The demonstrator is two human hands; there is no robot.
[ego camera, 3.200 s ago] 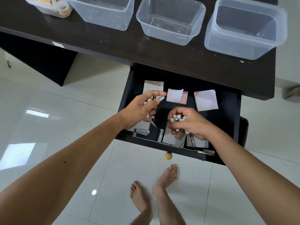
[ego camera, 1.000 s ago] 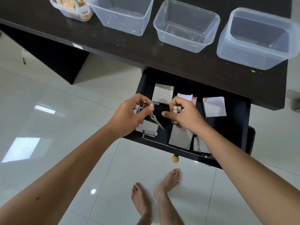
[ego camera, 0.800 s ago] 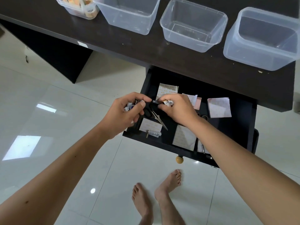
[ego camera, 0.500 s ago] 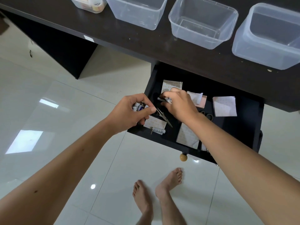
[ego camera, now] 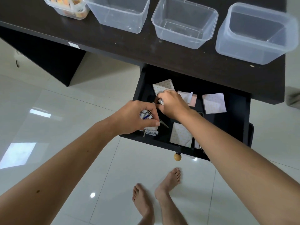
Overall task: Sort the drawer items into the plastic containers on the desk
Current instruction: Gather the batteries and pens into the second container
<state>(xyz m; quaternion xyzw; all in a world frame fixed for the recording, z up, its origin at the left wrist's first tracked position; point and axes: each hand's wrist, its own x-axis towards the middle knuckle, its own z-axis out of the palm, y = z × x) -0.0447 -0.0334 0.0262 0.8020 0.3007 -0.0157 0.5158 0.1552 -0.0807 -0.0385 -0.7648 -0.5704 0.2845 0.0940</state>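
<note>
The black drawer stands pulled out below the dark desk. My left hand hovers over its front left corner, closed on a bunch of small batteries. Just behind it, my right hand is curled around more small batteries, near the left rear of the drawer. One loose battery lies at the drawer's front left, and scissor tips poke out under my left hand. Patterned paper pads lie scattered inside.
On the desk stand three empty clear containers, plus a fourth container at the far left with tape rolls inside. The drawer knob sticks out toward me. Bare feet stand on the glossy white tiles.
Both hands moved from the drawer's middle toward its left rear. My right hand reached toward my left, fingers now curled beside it. The view drifted left.
</note>
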